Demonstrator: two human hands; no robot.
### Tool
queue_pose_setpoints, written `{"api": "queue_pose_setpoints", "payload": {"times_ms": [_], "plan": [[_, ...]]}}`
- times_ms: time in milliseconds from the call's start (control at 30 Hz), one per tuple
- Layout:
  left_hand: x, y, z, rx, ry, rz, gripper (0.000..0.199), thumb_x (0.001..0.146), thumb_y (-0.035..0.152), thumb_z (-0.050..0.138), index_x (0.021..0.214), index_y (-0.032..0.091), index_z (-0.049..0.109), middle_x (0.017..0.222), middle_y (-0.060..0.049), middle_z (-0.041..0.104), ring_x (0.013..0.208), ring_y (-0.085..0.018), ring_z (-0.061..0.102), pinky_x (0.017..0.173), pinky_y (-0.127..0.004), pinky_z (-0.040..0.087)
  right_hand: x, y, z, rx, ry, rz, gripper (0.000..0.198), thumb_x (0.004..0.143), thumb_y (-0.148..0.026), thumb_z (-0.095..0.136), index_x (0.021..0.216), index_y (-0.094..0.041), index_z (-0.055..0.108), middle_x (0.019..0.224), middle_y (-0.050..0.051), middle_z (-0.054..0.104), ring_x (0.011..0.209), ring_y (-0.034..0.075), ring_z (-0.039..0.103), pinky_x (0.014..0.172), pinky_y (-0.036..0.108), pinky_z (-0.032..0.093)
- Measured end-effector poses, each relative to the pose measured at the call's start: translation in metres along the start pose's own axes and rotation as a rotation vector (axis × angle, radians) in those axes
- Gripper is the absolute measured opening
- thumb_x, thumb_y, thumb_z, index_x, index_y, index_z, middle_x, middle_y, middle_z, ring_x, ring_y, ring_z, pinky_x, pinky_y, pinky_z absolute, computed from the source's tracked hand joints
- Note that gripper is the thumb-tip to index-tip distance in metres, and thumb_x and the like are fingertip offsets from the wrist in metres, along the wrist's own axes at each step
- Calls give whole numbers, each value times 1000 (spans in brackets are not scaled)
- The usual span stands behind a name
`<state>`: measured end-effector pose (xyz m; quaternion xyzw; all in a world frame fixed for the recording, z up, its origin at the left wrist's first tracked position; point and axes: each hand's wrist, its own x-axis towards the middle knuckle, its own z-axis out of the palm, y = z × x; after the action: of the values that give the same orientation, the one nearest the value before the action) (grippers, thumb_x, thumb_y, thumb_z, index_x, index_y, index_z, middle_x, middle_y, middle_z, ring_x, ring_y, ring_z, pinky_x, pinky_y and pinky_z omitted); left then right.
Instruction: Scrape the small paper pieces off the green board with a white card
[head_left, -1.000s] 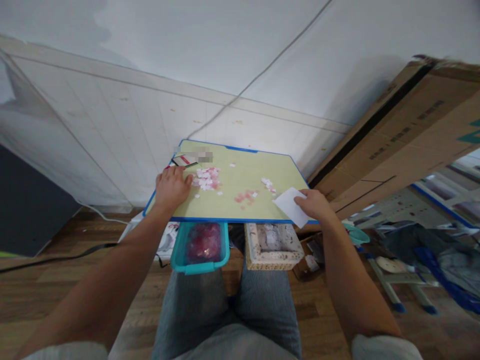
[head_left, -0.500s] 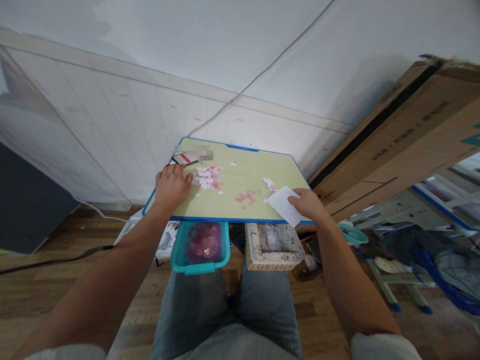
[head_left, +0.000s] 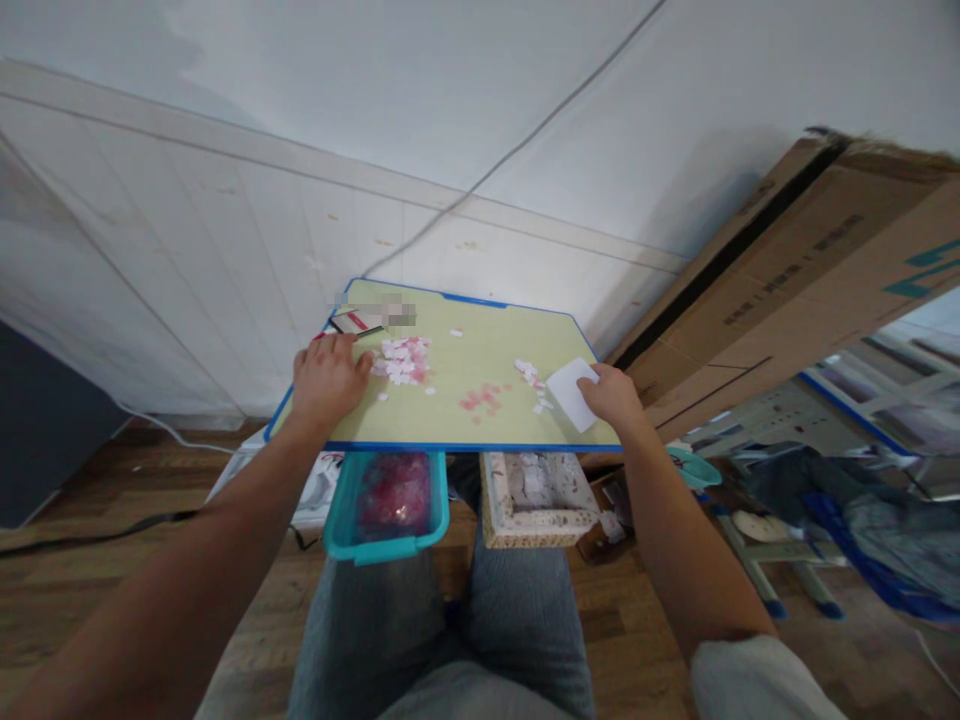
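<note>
Pinched between my right thumb and fingers is a white paper card (head_left: 570, 396), held over the right side of a pale yellow board with a blue rim (head_left: 442, 420). My right hand (head_left: 613, 394) is at the board's right edge. A few small white pieces (head_left: 531, 374) lie just left of the card. My left hand (head_left: 328, 378) rests on the board's left side, thumb apart from the fingers, with nothing visible in it. Beside its thumb is a heap of white and pink pieces (head_left: 403, 358). Loose pink pieces (head_left: 480, 398) lie near the board's middle.
Under the board's near edge are a teal tub (head_left: 386, 548) with pinkish-red contents and a patterned lined basket (head_left: 540, 525). Large cardboard boxes (head_left: 810, 260) lean at the right. Beyond the board stands a white wall (head_left: 300, 210) with a grey cable (head_left: 517, 150).
The card has moved a little right and tilted away from the small white pieces, so more of them show. My left hand stays in place on the board. The view has shifted slightly.
</note>
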<state>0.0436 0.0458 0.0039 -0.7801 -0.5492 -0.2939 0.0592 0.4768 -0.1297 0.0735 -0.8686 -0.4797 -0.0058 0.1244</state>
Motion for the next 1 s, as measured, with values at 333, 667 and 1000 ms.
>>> {"api": "queue_pose_setpoints", "payload": {"times_ms": [333, 667, 1000], "plan": [[0, 0, 1, -5, 2, -6, 50, 100, 47, 41, 134, 13, 56, 128, -22, 59, 125, -40, 51, 105, -53, 35, 4, 9, 0, -20, -5, 24, 48, 91, -37, 55, 130, -15, 71, 125, 19, 74, 112, 30, 70, 97, 36, 51], [0, 0, 2, 11, 11, -5, 50, 101, 48, 39, 133, 13, 57, 126, -21, 61, 123, -40, 52, 104, -52, 36, 8, 27, -2, -18, -6, 73, 50, 91, -38, 55, 132, -15, 70, 124, 18, 74, 114, 32, 69, 97, 37, 51], [0, 0, 1, 23, -12, -2, 54, 101, 48, 39, 136, 12, 57, 128, -22, 60, 124, -40, 52, 104, -51, 35, 10, 50, -6, -30, 2, 156, 49, 91, -37, 53, 125, -10, 74, 121, 22, 74, 113, 34, 70, 94, 38, 52]]}}
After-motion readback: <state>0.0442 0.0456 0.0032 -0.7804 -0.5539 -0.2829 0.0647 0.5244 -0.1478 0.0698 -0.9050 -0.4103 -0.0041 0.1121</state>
